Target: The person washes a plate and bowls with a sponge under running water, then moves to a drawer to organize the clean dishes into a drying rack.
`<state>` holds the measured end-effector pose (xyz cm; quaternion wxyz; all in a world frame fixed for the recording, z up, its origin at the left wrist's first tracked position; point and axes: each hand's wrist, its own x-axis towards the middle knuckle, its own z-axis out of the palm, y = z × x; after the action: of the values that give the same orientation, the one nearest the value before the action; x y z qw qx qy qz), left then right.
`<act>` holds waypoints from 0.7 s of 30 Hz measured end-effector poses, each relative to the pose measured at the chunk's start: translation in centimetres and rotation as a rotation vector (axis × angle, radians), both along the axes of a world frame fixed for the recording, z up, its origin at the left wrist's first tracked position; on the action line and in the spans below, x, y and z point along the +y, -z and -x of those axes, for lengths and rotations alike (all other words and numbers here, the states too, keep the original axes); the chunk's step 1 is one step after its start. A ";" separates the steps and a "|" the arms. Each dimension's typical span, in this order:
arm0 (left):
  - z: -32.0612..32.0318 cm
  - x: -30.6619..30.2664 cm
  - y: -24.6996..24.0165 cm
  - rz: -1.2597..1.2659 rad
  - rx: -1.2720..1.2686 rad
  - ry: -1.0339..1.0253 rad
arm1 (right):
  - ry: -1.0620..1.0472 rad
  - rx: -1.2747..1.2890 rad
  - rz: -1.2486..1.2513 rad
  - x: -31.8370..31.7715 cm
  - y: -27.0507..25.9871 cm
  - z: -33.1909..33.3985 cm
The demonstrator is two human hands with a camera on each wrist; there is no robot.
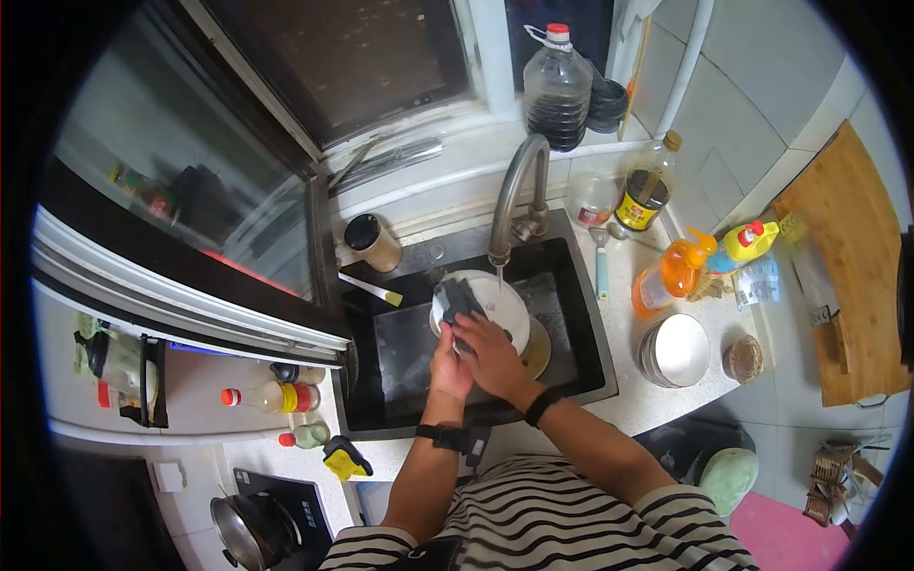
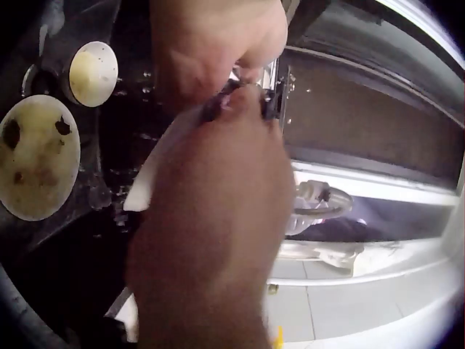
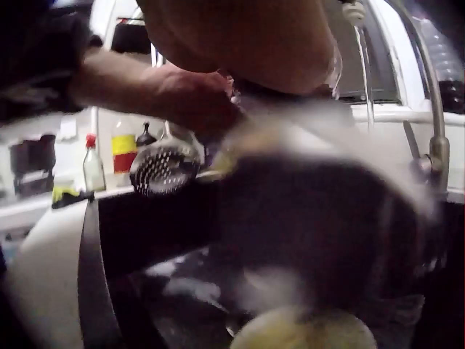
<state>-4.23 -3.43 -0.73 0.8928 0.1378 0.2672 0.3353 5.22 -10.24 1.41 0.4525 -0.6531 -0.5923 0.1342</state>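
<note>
Over the black sink [image 1: 595,328], a white plate [image 1: 509,309] is tilted under the running tap [image 1: 509,205]. My left hand [image 1: 450,369] grips the plate at its near left edge. My right hand [image 1: 491,356] holds a dark grey cloth [image 1: 459,297] against the plate's face, its fingers bent over the cloth. Both hands meet closely at the cloth in the left wrist view, where their fingertips are partly hidden. Below the plate, a stained yellowish dish [image 2: 40,156] and a smaller one [image 2: 93,74] lie in the sink.
Right of the sink are stacked white bowls [image 1: 681,350], an orange pump bottle [image 1: 671,276], a peeler-like tool [image 1: 601,262] and a sauce bottle [image 1: 647,186]. A brush [image 1: 373,288] and a brown-lidded jar [image 1: 373,243] are at the left. A perforated metal strainer [image 3: 166,169] hangs by the sink edge.
</note>
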 end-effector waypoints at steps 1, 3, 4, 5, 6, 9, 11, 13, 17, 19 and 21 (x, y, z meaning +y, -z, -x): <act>0.5 0.5 0.7 0.003 -0.022 -0.007 | -0.041 -0.101 0.014 -1.1 -0.2 0.1; 1.0 0.7 1.1 -0.010 -0.019 -0.086 | -0.116 -0.177 0.053 -3.2 -0.6 -0.4; 0.9 0.8 0.8 -0.023 -0.027 -0.114 | -0.086 -0.139 0.060 -3.7 -0.1 -0.7; 0.9 0.9 0.5 -0.036 -0.036 -0.143 | -0.057 -0.102 0.068 -4.1 0.9 -1.0; 0.9 0.9 0.4 -0.048 -0.045 -0.173 | -0.028 -0.065 0.076 -4.4 1.8 -1.3; 1.3 0.6 0.1 -0.048 -0.058 -0.131 | 0.133 0.066 0.062 -3.1 4.3 -3.2; 1.2 0.1 -0.5 -0.051 -0.036 -0.104 | 0.218 0.138 0.120 -1.6 3.2 -4.0; 0.9 -0.4 -0.7 -0.060 -0.012 -0.075 | 0.235 0.143 0.143 -0.9 2.5 -3.4; 0.4 0.0 -0.2 -0.072 0.092 -0.088 | 0.086 0.044 0.117 -0.5 0.6 0.3; 0.4 0.2 -1.0 -0.030 0.124 -0.129 | -0.005 -0.034 0.099 -1.7 0.1 1.2; 0.8 0.9 0.3 -0.068 0.177 -0.238 | -0.043 -0.142 0.140 -3.2 1.2 0.2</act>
<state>-5.03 -2.52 -1.01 0.8145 0.1646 0.3478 0.4342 5.05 -13.42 0.18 0.3596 -0.6781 -0.6259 0.1382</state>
